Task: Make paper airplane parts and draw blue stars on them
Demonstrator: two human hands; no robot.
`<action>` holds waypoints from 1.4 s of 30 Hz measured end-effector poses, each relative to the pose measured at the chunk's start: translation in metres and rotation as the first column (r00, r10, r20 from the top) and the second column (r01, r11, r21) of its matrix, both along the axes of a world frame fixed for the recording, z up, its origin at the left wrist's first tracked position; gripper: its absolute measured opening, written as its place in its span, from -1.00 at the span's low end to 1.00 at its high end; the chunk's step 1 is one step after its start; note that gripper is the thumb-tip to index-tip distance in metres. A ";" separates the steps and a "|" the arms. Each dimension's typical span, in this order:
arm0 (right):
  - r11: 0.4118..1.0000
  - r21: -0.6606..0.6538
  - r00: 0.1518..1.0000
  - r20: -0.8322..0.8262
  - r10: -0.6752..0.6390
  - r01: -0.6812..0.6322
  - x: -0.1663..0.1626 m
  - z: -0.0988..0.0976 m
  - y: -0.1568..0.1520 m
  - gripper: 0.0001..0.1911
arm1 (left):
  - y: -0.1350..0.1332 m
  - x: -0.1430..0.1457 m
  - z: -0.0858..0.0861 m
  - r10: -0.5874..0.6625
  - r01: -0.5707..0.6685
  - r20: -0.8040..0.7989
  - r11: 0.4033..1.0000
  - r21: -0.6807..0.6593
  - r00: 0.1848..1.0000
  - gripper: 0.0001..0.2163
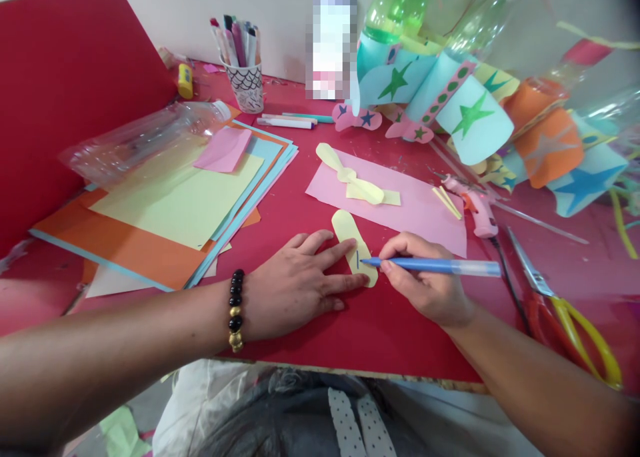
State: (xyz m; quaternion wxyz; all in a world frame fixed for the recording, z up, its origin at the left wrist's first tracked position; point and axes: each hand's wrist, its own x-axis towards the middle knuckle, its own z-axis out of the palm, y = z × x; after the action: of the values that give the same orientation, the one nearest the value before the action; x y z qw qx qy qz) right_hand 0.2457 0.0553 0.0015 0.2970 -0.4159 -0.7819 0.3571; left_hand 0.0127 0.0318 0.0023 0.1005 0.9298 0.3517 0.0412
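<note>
A pale yellow paper strip with rounded ends [343,227] lies on the red tabletop. Fingers spread, my left hand [305,277] rests flat, with fingertips pressing on the strip. My right hand [425,280] is closed in a writing grip on a blue marker [425,265], whose tip touches or nearly touches the strip. Beside the tip there is a short blue mark on the paper. Just beyond lies a pink paper sheet [430,210], bearing a yellow paper propeller shape [346,174] and a small yellow rectangle [393,197].
At left, a clear plastic bottle [150,137] lies on stacked coloured paper [155,254]. Behind stands a cup of markers [245,87]. To the right are a pink glue gun [477,210], scissors [555,297] and several paper-decorated bottles [425,90]. A blurred-out upright rectangle [331,44] stands at the back.
</note>
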 end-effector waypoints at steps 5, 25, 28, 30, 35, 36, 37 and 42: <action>0.998 0.003 0.998 0.006 -0.067 0.067 -0.002 -0.003 0.002 -0.97 | -0.001 0.001 0.001 0.008 -0.008 -0.008 1.000 0.012 1.000 -0.62; 0.999 0.004 0.998 0.035 -0.054 0.054 -0.005 -0.004 0.005 -0.94 | -0.001 0.001 0.002 0.004 -0.004 -0.016 1.000 0.021 1.000 -0.62; 0.999 0.011 0.998 0.031 -0.048 0.048 -0.003 -0.003 0.004 -0.92 | -0.001 0.001 0.002 0.000 0.001 -0.019 1.000 0.024 1.000 -0.61; 0.999 0.015 0.998 0.037 -0.044 0.043 -0.001 -0.003 0.004 -0.91 | -0.001 0.001 0.002 -0.002 0.003 -0.021 1.000 0.026 1.000 -0.61; 0.999 0.036 0.998 0.045 -0.036 0.035 0.000 0.001 0.003 -0.91 | 0.000 0.001 0.002 -0.006 0.007 -0.028 1.000 0.024 1.000 -0.61; 0.999 0.041 0.998 0.044 -0.035 0.034 0.000 0.002 0.002 -0.91 | 0.000 0.001 0.003 -0.007 0.008 -0.032 1.000 0.021 0.999 -0.61; 0.998 0.045 0.998 0.043 -0.035 0.033 0.001 0.002 0.002 -0.90 | 0.000 0.001 0.003 -0.007 0.007 -0.034 1.000 0.019 0.999 -0.61; 0.997 0.059 0.998 0.050 -0.042 0.040 0.002 0.004 0.001 -0.88 | 0.000 0.001 0.002 -0.008 0.009 -0.044 1.000 0.012 0.999 -0.61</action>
State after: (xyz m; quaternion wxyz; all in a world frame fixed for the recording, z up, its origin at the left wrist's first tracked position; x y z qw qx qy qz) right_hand 0.2477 0.0566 0.0050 0.2960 -0.4321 -0.7905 0.3174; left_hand 0.0138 0.0322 0.0044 0.0872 0.9325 0.3497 0.0227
